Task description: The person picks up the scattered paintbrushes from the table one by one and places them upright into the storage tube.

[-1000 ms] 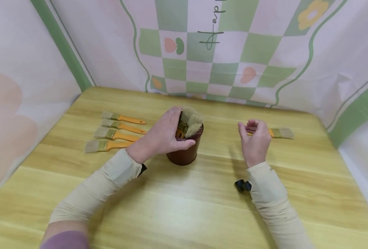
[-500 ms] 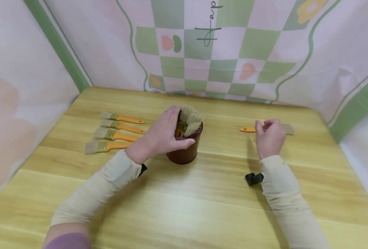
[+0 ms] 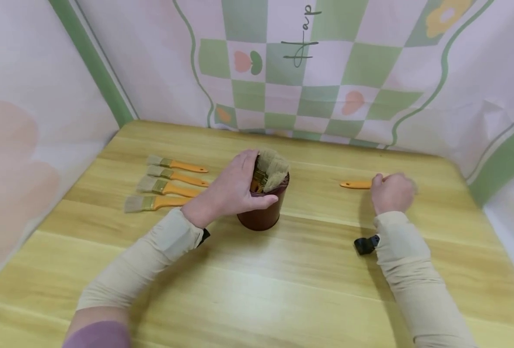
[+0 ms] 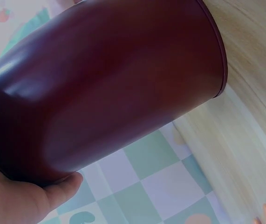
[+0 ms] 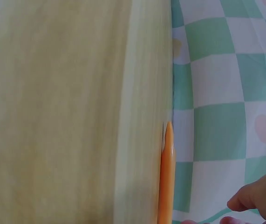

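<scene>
My left hand (image 3: 235,186) grips the rim of a dark red-brown brush holder (image 3: 260,217), its thumb along the near side. In the left wrist view the smooth wall of the brush holder (image 4: 109,93) fills most of the frame. Pale bristles (image 3: 274,169) of several brushes stick up from it. At the right, my right hand (image 3: 393,193) is over a flat paintbrush (image 3: 356,184) lying on the table, its orange handle pointing left. The right wrist view shows the paintbrush (image 5: 167,182) below thumb and fingertips that stand apart; whether they touch it is hidden.
Several flat paintbrushes (image 3: 169,188) with orange handles lie side by side at the left of the wooden table (image 3: 239,285), bristles pointing left. A checkered cloth (image 3: 283,96) hangs behind the table's back edge.
My right hand has moved right along the paintbrush, from its handle end toward its bristles, and more of the handle shows. My left hand stays on the brush holder.
</scene>
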`<state>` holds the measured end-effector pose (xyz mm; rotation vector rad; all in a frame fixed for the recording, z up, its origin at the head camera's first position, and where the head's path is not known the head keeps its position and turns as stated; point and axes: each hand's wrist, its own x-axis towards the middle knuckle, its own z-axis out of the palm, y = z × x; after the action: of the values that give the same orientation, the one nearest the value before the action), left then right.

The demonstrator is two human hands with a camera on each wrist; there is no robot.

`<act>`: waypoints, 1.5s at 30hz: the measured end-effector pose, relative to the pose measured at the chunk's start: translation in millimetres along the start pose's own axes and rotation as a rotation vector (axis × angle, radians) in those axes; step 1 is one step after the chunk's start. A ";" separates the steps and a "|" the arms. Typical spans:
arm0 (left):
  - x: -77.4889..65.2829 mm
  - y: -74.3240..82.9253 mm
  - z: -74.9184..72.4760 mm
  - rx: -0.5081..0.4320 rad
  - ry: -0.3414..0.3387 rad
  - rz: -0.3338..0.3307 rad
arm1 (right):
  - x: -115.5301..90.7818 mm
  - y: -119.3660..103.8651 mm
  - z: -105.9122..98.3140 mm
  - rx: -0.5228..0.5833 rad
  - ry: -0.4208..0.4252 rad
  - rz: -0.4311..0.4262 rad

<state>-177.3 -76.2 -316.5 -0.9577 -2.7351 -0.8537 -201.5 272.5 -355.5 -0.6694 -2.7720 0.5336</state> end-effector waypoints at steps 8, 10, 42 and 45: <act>-1.2 0.5 -0.8 0.000 -0.031 -0.034 | 6.0 5.7 2.7 -0.067 -0.057 0.013; -1.8 0.5 -0.7 -0.001 -0.030 -0.035 | 7.9 6.8 4.6 -0.061 -0.094 0.039; -1.7 5.4 -4.4 0.013 -0.095 -0.101 | 36.2 14.0 6.1 0.010 -0.222 0.250; -1.4 4.9 -3.6 0.014 -0.093 -0.106 | 40.5 12.7 7.9 -0.028 -0.210 0.252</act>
<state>-173.4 -75.8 -311.5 -0.8778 -2.8899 -0.8244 -234.1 300.1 -361.9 -1.0330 -2.9099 0.6499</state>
